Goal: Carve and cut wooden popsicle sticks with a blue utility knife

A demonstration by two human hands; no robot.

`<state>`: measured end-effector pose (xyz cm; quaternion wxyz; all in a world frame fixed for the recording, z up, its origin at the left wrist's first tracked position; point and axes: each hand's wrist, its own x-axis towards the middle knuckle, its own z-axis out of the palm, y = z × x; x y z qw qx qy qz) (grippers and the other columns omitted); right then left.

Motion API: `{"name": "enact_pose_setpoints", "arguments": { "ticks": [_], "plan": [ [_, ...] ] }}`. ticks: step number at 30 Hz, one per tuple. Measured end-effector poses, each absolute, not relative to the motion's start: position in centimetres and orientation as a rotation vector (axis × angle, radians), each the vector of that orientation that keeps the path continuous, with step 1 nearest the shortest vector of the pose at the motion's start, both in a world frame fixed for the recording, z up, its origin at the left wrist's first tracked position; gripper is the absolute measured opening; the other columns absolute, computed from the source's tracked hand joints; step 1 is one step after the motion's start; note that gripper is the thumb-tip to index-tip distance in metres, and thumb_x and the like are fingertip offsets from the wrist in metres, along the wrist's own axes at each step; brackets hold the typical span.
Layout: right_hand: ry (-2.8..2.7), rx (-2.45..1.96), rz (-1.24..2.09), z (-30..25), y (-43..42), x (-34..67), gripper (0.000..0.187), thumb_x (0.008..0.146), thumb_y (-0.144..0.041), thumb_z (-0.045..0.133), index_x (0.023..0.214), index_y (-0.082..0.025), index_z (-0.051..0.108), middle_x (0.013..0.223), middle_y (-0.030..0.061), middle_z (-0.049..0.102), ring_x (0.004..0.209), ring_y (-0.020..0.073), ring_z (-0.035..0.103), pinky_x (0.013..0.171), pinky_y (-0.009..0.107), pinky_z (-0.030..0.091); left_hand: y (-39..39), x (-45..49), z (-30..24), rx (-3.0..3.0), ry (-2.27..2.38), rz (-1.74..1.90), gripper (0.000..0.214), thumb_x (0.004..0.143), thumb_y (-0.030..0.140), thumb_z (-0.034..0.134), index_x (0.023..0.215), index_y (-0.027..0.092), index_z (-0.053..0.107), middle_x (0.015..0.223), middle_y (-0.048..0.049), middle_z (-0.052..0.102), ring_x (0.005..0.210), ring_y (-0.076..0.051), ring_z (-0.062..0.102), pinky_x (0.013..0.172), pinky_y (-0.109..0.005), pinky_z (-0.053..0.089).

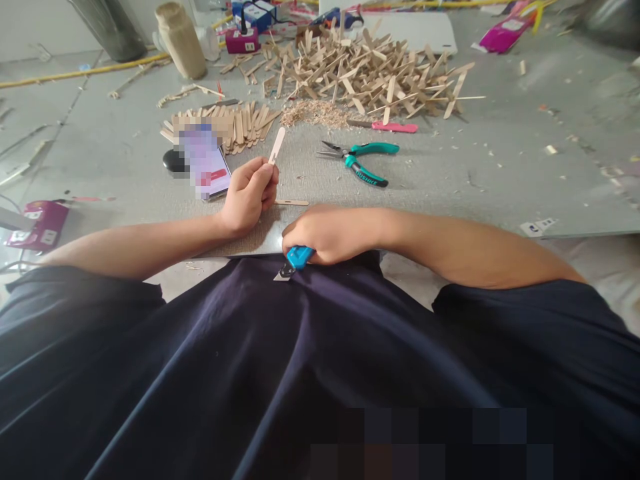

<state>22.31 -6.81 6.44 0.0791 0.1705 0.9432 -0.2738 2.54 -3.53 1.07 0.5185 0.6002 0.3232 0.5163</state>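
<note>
My left hand (249, 197) is closed around a flat wooden craft stick (277, 145), which points up and away from me. My right hand (327, 233) grips a blue utility knife (295, 260) at the table's near edge, its blade tip pointing down-left over my dark shirt. One loose stick (291, 203) lies on the table between my hands.
Green-handled pliers (361, 162) lie beyond my hands, and a phone (206, 163) sits to the left. Behind them are a row of sticks (235, 123), a big heap of assembled stick pieces (370, 70), shavings (315, 115), a pink tool (395, 127) and a beige jar (181, 40).
</note>
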Motion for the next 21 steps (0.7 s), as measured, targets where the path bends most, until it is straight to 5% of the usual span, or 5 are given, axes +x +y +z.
{"name": "enact_pose_setpoints", "arguments": {
  "ticks": [9,15,21],
  "plan": [
    [3.118,0.850,-0.782,5.5,-1.7,25.8,0.009,0.091,-0.017,0.072,0.099,-0.021,0.069,0.103,0.0089,0.078,0.095,0.0258,0.070,0.087,0.036,0.048,-3.6,2.4,1.0,1.404,0.824,1.229,0.045,0.103,0.059,0.073,0.078,0.025,0.055,0.057,0.0092,0.034,0.047,-0.008,0.033,0.043,-0.021,0.033],
    [3.102,1.302,-0.757,5.0,0.9,26.7,0.030,0.098,-0.037,0.076,0.080,-0.024,0.056,0.073,-0.0016,0.056,0.074,0.0179,0.053,0.074,0.034,0.041,-3.6,2.2,1.2,1.429,0.831,1.174,0.043,0.102,0.058,0.073,0.080,0.025,0.058,0.054,0.0091,0.042,0.044,-0.009,0.037,0.043,-0.022,0.033],
    [3.208,1.355,-0.725,5.0,0.7,26.8,0.029,0.104,-0.036,0.063,0.081,-0.026,0.048,0.077,0.0005,0.054,0.073,0.0199,0.049,0.077,0.038,0.041,-3.9,2.1,1.4,1.488,0.772,1.149,0.035,0.106,0.051,0.073,0.087,0.022,0.064,0.053,0.0067,0.052,0.042,-0.009,0.042,0.043,-0.023,0.029]
  ]
}}
